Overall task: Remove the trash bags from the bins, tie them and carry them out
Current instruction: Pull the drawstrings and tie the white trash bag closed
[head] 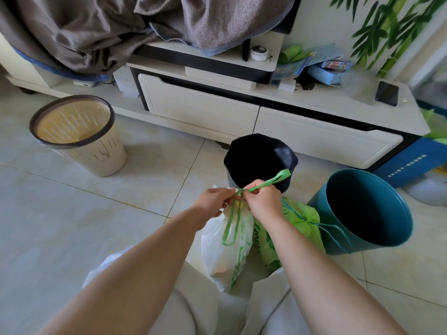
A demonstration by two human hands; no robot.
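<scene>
Both hands knot the green drawstring of a white trash bag on the floor, with three bins beyond.

Nearest, the white trash bag [225, 257] stands between the person's knees, bulging, its contents not clear through the plastic. The left hand [214, 201] and right hand [262, 201] meet at its neck, the fingers of each pinching the green drawstring [266, 183]; one loop sticks up to the right, two strands hang down the bag's front. Just right of it, touching, a green trash bag [300, 221] lies cinched with a blue drawstring. Beyond that a teal bin [377, 240] tilts, with nothing visible in its dark inside. Behind the hands stands a black-lined bin [260, 158], interior dark. Farther left a cream slotted bin [79, 139] stands without a liner. Farthest, a white TV cabinet [314, 131] holds a phone and boxes.
</scene>
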